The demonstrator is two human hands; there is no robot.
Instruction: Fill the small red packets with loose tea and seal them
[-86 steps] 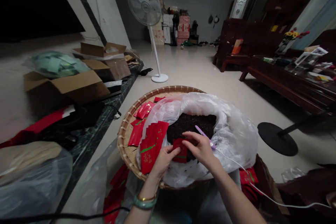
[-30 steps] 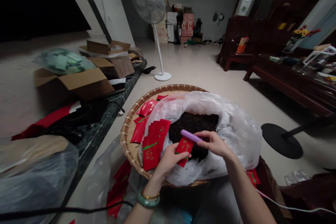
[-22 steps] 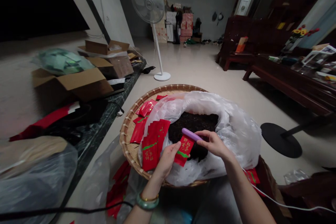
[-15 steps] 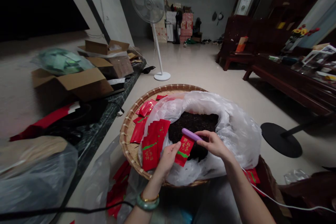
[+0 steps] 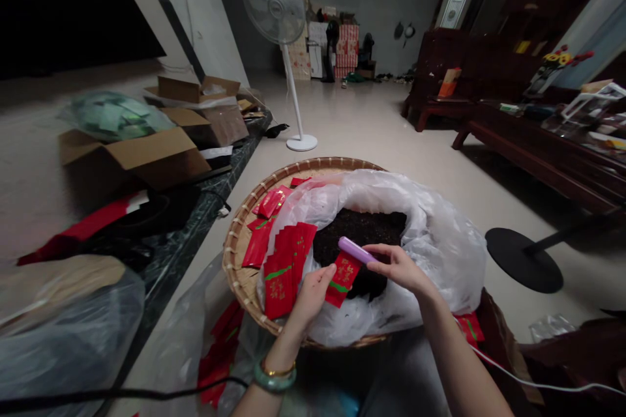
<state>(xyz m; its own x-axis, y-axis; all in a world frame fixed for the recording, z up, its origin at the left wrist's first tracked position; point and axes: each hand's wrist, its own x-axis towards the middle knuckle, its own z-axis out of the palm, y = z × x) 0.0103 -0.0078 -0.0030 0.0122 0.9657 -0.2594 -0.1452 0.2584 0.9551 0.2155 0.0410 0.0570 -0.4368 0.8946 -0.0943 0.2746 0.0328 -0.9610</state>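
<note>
Left hand (image 5: 313,292) pinches a red packet (image 5: 342,277); right hand (image 5: 400,268) grips a purple tool (image 5: 353,249) across its top, probably sealing it; next calls for even, steady pressure

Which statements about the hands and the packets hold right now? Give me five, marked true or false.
1. The left hand holds a red packet. True.
2. The right hand holds a purple tool. True.
3. The tool is at the packet's green-banded end. False: it is at the opposite, upper end.
4. White plastic surrounds the dark loose material. True.
5. The fanned packets are right of that material in the picture. False: the fanned packets are on its left.
</note>
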